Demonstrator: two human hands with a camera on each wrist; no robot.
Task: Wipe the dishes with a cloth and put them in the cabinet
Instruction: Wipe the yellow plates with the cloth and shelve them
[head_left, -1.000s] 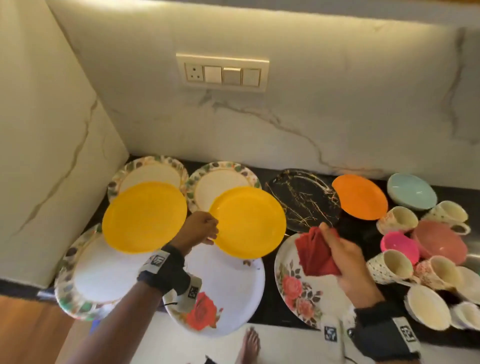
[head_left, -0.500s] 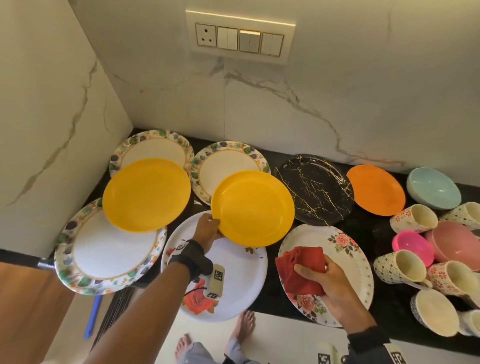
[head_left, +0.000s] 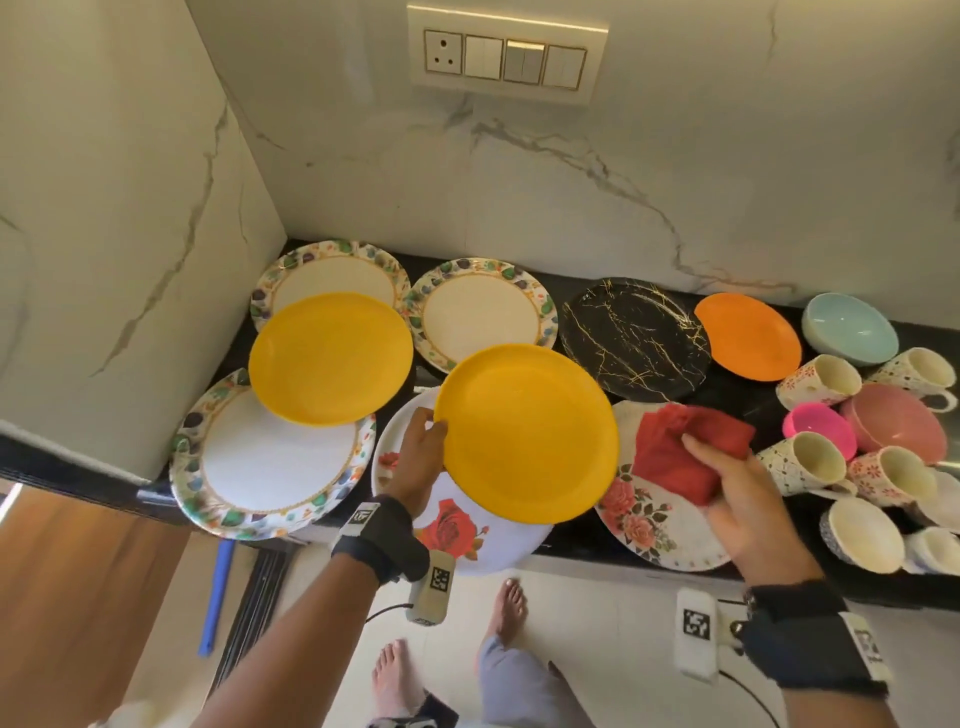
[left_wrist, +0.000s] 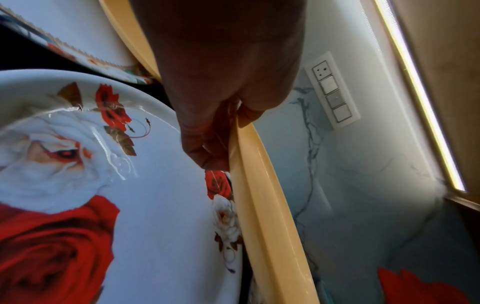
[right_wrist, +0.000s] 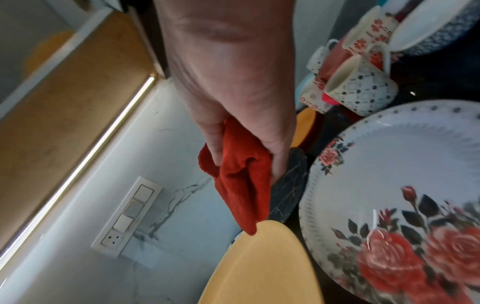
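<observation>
My left hand (head_left: 422, 446) pinches the left rim of a yellow plate (head_left: 524, 434) and holds it lifted above a white rose plate (head_left: 457, 525). The left wrist view shows thumb and fingers (left_wrist: 207, 142) clamped on that yellow plate's rim (left_wrist: 259, 195). My right hand (head_left: 737, 483) grips a crumpled red cloth (head_left: 680, 452) just right of the yellow plate, over a floral plate (head_left: 639, 525). Seen from the right wrist, the cloth (right_wrist: 241, 183) hangs from the fingers beside the yellow plate's edge (right_wrist: 262, 265).
A black countertop (head_left: 582, 540) carries a second yellow plate (head_left: 330, 358), three leaf-rimmed plates (head_left: 270, 467), a black marbled plate (head_left: 634, 338), an orange plate (head_left: 748, 335), bowls (head_left: 849, 330) and several mugs (head_left: 810, 462) at the right. Marble walls stand behind and left; a switch panel (head_left: 506, 60) is above.
The left hand has lifted the yellow plate and drawn it nearer and rightward. The right hand with the red cloth has moved up beside the plate's right edge.
</observation>
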